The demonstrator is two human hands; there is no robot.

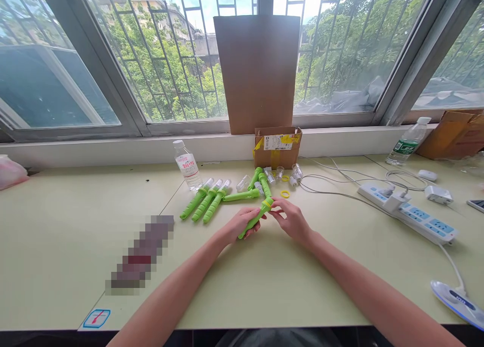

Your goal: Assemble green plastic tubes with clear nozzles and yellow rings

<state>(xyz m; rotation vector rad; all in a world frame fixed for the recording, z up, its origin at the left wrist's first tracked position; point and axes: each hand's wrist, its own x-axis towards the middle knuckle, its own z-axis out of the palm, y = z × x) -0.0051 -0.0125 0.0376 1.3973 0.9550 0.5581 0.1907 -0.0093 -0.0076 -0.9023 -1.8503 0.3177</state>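
My left hand point(243, 224) is wrapped round a green ribbed tube point(254, 223), held tilted above the table. The fingers of my right hand point(288, 217) are pinched at its upper end, on a yellow ring point(268, 201). Three green tubes with clear tops point(204, 204) lie side by side to the left. More green tubes without clear tops point(241, 195) lie just beyond my hands. Clear caps point(280, 173) and loose yellow rings point(285, 193) are scattered behind, near the small carton.
An open carton point(278, 153) stands against the sill. Water bottles stand at left point(187, 166) and right point(408, 142). A power strip point(408, 213) with cables lies at right. A pixelated dark object point(142, 252) is at left.
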